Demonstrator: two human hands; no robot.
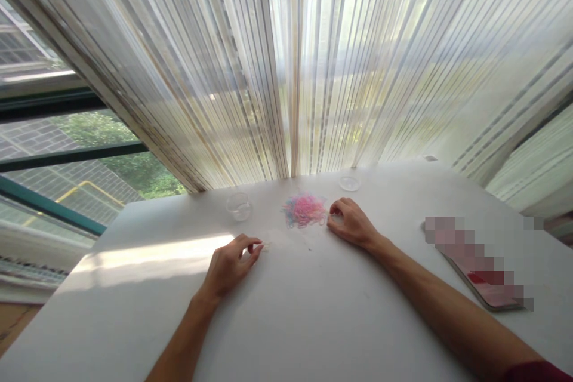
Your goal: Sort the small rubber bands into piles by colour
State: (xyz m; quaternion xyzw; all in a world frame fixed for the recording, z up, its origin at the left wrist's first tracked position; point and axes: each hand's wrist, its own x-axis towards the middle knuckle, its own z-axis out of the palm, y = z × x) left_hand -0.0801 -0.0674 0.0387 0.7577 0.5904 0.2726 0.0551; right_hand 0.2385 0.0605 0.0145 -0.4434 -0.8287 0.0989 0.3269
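A loose pile of small, thin elastic bands (305,210), mostly pink with some blue and orange, lies on the white table (313,322). My right hand (353,224) rests at the pile's right edge, its fingers curled in towards the thumb; whatever is between them is hidden. To the left and nearer me is my left hand (230,265), thumb and forefinger brought together in a pinch. A few pale yellowish bands (267,247) show right beside those fingertips. Whether the pinch holds one of them is too small to tell.
A clear round plastic tub (239,207) stands behind my left hand, and a clear shallow lid or dish (350,183) lies behind my right. A flat pinkish object (478,268), partly blurred out, lies at the right. Striped sheer curtains (290,71) hang along the table's far edge.
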